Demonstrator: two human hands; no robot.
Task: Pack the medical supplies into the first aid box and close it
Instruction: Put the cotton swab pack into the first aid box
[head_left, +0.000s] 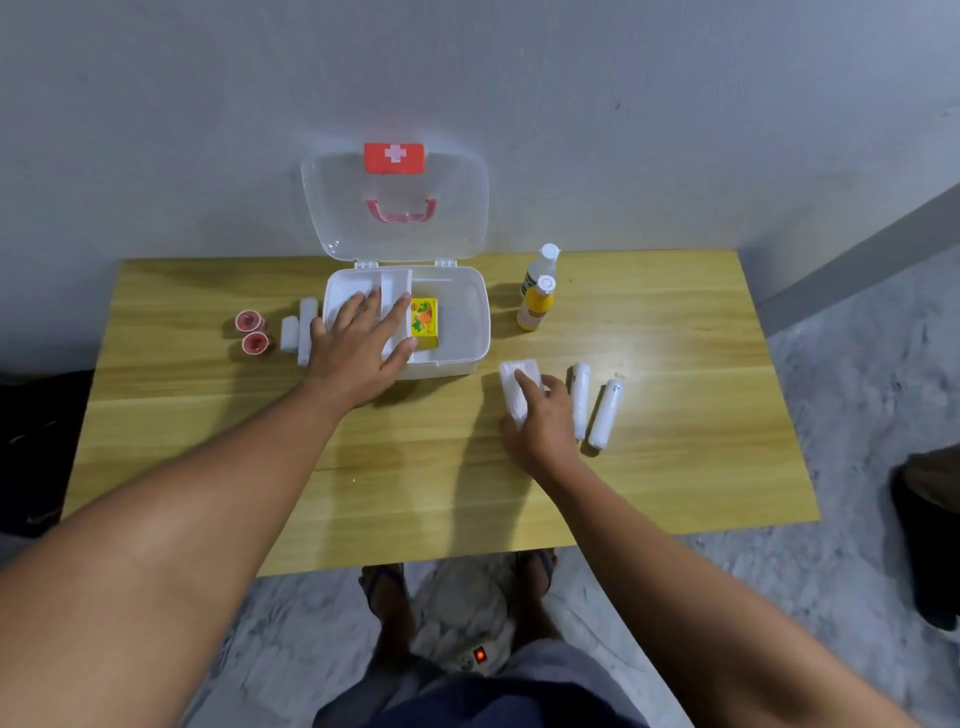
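Note:
The white first aid box (465, 322) stands open at the table's far middle, its clear lid (395, 208) upright against the wall. Inside lie a yellow carton (424, 321) and a white inner tray (353, 291). My left hand (358, 343) rests flat, fingers spread, on the tray and the box's front left edge. My right hand (540, 415) grips a white gauze pack (514, 387) that lies on the table just right of the box. Two white bandage rolls (581, 397) (605, 415) lie beside that hand.
Two bottles, one white (540, 265) and one yellow (535, 306), stand right of the box. Left of it are two red-capped tape rolls (252, 332) and white rolls (301, 330). The wooden table (441, 493) meets the wall at the back. A power strip (478, 654) lies on the floor.

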